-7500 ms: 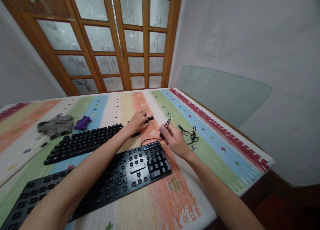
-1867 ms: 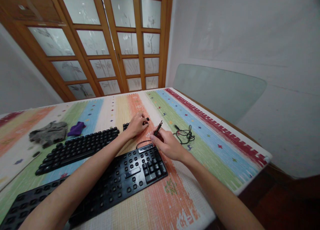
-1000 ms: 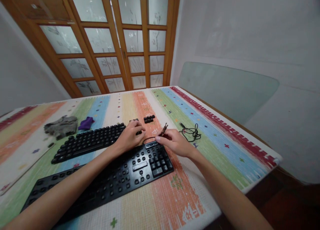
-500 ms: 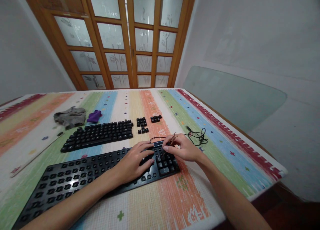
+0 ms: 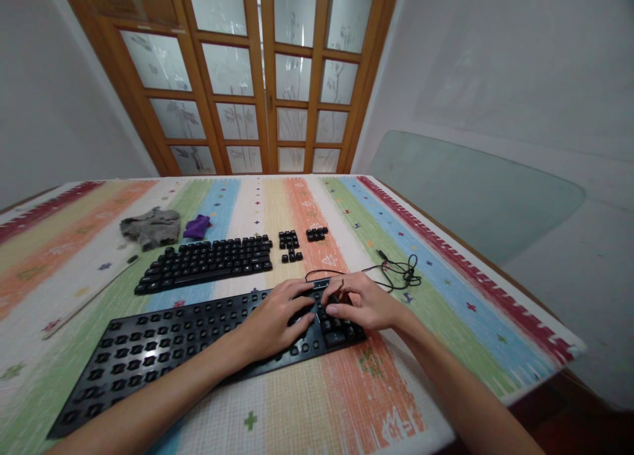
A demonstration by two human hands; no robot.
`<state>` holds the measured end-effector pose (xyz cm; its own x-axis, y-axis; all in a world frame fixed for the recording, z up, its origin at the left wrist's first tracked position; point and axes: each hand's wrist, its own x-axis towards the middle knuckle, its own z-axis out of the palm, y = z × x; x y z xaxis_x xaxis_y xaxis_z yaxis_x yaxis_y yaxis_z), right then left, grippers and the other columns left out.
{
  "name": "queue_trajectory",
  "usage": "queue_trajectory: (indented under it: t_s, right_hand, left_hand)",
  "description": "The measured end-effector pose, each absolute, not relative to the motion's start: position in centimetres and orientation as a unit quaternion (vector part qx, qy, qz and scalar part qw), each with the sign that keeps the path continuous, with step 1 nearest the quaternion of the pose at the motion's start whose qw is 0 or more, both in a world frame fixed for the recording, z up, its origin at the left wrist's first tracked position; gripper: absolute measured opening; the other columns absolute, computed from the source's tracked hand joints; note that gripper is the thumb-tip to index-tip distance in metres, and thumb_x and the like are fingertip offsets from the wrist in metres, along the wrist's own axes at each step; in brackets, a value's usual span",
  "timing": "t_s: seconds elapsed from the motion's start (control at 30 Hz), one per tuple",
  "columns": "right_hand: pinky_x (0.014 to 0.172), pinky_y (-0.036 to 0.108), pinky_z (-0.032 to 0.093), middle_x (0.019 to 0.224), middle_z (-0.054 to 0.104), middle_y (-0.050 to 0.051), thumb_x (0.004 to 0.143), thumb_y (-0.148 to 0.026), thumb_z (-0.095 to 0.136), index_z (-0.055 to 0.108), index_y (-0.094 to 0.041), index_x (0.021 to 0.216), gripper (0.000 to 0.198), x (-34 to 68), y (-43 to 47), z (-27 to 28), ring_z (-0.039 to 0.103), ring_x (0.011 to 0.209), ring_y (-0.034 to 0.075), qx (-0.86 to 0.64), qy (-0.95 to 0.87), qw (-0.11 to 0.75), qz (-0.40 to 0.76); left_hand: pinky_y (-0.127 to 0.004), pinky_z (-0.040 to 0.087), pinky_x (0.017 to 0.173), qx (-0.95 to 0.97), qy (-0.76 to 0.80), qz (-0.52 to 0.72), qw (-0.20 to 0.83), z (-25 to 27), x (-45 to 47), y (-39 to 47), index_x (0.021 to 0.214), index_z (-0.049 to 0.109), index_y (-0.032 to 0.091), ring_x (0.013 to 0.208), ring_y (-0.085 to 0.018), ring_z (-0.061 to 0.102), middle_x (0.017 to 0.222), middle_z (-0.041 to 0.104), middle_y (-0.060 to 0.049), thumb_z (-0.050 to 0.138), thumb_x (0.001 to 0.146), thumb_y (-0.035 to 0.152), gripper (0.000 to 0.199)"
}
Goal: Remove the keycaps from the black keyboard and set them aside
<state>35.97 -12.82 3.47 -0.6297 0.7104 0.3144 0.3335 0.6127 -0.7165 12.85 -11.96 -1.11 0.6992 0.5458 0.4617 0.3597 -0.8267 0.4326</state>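
Note:
A black keyboard (image 5: pixel 198 329) lies slanted before me, bare key sockets over most of it and keycaps (image 5: pixel 335 335) still on the number pad at its right end. My left hand (image 5: pixel 280 316) rests palm down on the board, fingers spread, left of those keycaps. Over the number pad, my right hand (image 5: pixel 364 300) has thumb and fingers closed round a thin brownish tool (image 5: pixel 341 287). Its lower end is hidden by the fingers, so I cannot see whether it touches a key.
Beyond the keyboard, removed keycaps (image 5: pixel 208 262) stand in rows, with smaller groups (image 5: pixel 290 240) to their right. A grey cloth (image 5: pixel 151 229), a purple cloth (image 5: pixel 197 226) and a toothbrush (image 5: pixel 92 296) lie at left. A coiled cable (image 5: pixel 403 273) lies at right on the striped tablecloth (image 5: pixel 292 409).
The view has shifted slightly, so everything sits a little further right. My right hand has lowered closer over the number pad with the tool. My left hand stays on the keyboard.

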Motion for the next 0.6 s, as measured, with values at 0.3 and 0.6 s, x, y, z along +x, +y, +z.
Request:
queue_trajectory:
  t_s: [0.3,0.6]
  right_hand:
    - [0.069,0.029,0.047,0.086,0.068,0.006,0.091,-0.035,0.058,0.068,-0.015,0.090,0.022,36.7,-12.6,3.5,0.061,0.076,0.017,-0.338,-0.841,0.260,0.334]
    - [0.078,0.033,0.046,0.090,0.066,0.008,0.097,-0.040,0.046,0.061,-0.016,0.094,0.029,35.3,-11.9,2.0,0.060,0.083,0.019,-0.410,-0.796,0.319,0.311]
  left_hand:
    - [-0.050,0.046,0.104,0.907,0.253,0.296,0.163,-1.1,12.9,-12.1,0.109,0.066,0.020,0.123,-0.026,0.051,0.128,0.060,-0.011,0.058,0.091,0.023,0.020]
    - [-0.049,0.046,0.103,0.910,0.261,0.284,0.154,-1.0,12.9,-12.1,0.109,0.066,0.019,0.121,-0.026,0.053,0.129,0.059,-0.011,0.057,0.091,0.023,0.020]
